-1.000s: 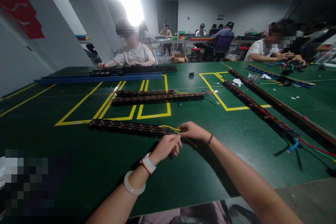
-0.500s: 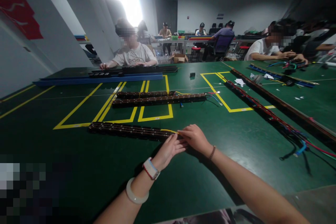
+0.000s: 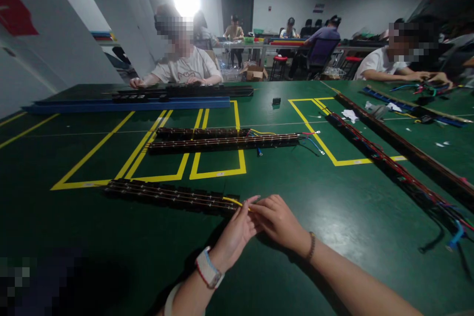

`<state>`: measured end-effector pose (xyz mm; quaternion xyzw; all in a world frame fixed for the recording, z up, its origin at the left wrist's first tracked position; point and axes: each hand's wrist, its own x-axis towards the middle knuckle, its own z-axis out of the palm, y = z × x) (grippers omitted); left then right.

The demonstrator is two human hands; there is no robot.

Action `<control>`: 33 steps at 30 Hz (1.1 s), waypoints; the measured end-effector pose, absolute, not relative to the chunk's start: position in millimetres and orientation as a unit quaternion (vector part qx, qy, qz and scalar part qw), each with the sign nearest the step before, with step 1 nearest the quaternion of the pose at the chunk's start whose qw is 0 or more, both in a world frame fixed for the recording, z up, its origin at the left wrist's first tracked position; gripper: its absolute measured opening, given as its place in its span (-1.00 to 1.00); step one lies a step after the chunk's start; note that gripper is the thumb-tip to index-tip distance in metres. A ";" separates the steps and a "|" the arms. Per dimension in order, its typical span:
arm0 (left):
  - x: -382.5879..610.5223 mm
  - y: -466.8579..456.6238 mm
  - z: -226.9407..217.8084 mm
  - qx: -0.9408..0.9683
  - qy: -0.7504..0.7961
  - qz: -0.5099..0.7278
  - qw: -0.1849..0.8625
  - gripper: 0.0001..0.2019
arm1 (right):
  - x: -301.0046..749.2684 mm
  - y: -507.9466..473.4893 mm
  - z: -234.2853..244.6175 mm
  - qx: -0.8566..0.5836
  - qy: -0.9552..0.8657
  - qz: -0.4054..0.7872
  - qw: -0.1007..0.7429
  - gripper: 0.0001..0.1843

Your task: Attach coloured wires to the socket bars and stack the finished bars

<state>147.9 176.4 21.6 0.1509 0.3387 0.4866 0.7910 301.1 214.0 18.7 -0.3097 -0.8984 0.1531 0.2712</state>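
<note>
1. The left hand (image 3: pixel 237 234) pinches a yellow wire (image 3: pixel 231 201) between thumb and fingertips.
2. The right hand (image 3: pixel 281 222) meets it there, fingers narrow; I cannot tell whether it grips.
3. The wire leaves the right end of a long dark strip (image 3: pixel 166 195) on the green tabletop (image 3: pixel 333 217).

Both hands meet at the near end of a long black strip of linked modules (image 3: pixel 172 196) on the green table (image 3: pixel 333 217). The left hand (image 3: pixel 235 234) and right hand (image 3: pixel 278 221) pinch a thin yellow wire (image 3: pixel 232 201) together, fingertips touching. Two more black strips (image 3: pixel 222 139) lie beyond the hands.
</note>
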 end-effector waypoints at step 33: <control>156.1 167.3 22.5 0.205 0.383 0.525 0.731 -0.70 | 304.9 246.6 35.0 -0.398 -0.854 0.184 0.281 -0.87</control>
